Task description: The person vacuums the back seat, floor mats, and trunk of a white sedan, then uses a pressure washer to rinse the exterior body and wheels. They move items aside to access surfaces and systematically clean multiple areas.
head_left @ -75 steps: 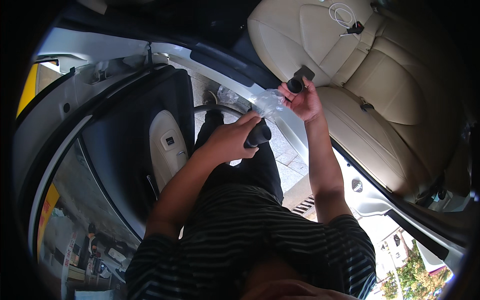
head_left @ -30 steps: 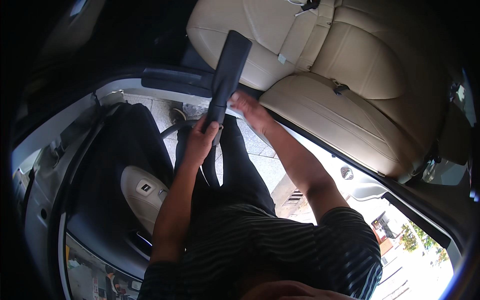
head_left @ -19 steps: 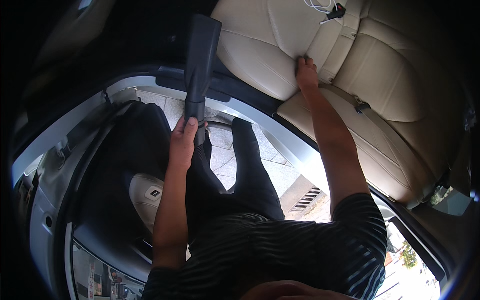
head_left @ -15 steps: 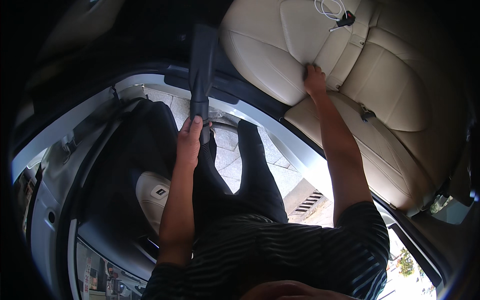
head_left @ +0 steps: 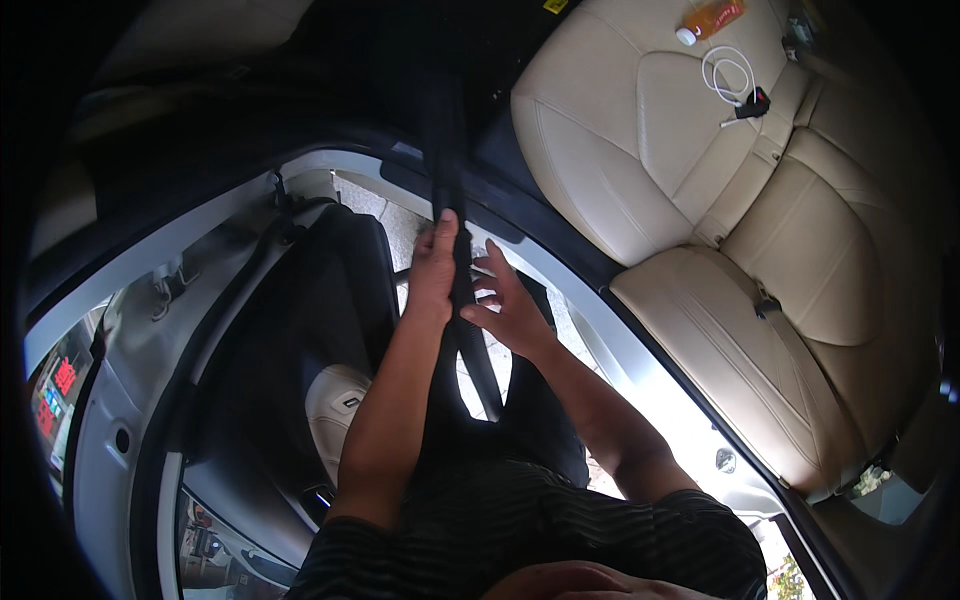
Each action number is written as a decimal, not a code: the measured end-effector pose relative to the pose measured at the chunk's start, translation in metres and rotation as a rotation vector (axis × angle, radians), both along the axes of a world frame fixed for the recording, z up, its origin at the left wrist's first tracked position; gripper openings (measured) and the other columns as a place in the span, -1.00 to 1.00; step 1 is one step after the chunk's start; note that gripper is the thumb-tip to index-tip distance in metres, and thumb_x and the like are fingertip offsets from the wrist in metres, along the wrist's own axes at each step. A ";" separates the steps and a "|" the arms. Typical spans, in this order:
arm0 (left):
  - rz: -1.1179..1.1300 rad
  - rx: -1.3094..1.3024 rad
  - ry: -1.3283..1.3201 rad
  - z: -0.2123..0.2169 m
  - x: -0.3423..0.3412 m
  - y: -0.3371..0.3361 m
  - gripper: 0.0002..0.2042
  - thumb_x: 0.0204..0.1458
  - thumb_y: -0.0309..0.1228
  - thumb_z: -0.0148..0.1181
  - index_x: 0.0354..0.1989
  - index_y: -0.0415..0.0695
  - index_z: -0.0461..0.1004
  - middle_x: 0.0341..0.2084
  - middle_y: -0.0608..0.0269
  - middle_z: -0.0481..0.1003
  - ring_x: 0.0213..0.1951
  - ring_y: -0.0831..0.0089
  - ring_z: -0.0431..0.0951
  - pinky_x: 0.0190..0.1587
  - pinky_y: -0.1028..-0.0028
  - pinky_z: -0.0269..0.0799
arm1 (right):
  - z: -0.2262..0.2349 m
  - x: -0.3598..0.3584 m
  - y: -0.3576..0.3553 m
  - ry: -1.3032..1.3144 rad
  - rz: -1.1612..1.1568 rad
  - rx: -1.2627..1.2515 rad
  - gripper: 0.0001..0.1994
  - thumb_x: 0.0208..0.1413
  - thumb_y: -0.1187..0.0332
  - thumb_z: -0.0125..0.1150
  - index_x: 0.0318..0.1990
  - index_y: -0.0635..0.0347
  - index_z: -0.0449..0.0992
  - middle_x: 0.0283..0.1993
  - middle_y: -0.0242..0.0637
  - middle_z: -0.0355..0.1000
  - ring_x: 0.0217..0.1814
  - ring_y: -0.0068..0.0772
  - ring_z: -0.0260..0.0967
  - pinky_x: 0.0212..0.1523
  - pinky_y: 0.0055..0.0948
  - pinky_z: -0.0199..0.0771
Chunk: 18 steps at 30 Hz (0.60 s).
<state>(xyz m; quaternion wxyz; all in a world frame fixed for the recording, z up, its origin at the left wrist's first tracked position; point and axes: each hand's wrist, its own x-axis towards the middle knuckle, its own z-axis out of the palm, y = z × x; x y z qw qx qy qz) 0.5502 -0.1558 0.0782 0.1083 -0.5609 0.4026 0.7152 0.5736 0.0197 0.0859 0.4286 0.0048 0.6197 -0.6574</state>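
My left hand (head_left: 432, 268) is wrapped round a black vacuum cleaner nozzle (head_left: 449, 185), its thumb lying along the top. The nozzle reaches away from me over the door sill into the dark footwell, where its far end is hard to make out. Below the grip, a black hose (head_left: 463, 280) runs down toward my legs. My right hand (head_left: 510, 310) is just right of the hose, fingers spread and curved, with nothing in it; whether a fingertip touches the hose I cannot tell.
To the right is a beige leather rear seat (head_left: 600, 140). On it lie an orange drink bottle (head_left: 712, 18), a coiled white cable (head_left: 745, 62) and a small black device (head_left: 752, 103). The open car door (head_left: 290, 300) stands at my left; the silver sill (head_left: 620, 350) runs diagonally.
My right hand has left the seat and come over beside the hose. My left hand with the nozzle has shifted slightly right in view. The view has moved, bringing the bottle in.
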 end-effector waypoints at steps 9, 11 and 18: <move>-0.211 0.247 0.042 -0.024 -0.110 -0.032 -0.41 0.19 0.08 0.42 0.11 -0.21 0.54 -0.17 0.18 0.64 -0.14 0.34 0.67 -0.01 0.37 0.63 | 0.013 -0.075 -0.039 -0.087 -0.037 0.114 -0.03 0.25 0.53 0.27 0.67 -0.07 -0.25 0.25 -0.22 0.36 0.17 -0.43 0.41 0.20 -0.38 0.41; -0.120 0.460 0.149 -0.036 -0.129 -0.033 -0.44 0.18 -0.01 0.47 0.13 -0.19 0.50 -0.24 0.19 0.63 -0.22 0.42 0.67 -0.05 0.40 0.70 | 0.012 -0.082 -0.042 -0.194 -0.064 0.150 -0.08 0.26 0.49 0.26 0.67 -0.02 -0.17 0.23 -0.24 0.39 0.17 -0.43 0.42 0.18 -0.38 0.41; -0.165 -0.043 -0.104 -0.070 -0.147 -0.042 -0.60 0.34 -0.02 0.23 -0.07 -0.18 0.52 -0.26 0.20 0.61 -0.26 0.47 0.65 -0.16 0.49 0.61 | -0.006 -0.107 -0.068 -0.183 -0.067 0.236 -0.10 0.30 0.47 0.22 0.69 0.08 -0.19 0.39 -0.11 0.34 0.36 -0.33 0.36 0.38 -0.34 0.32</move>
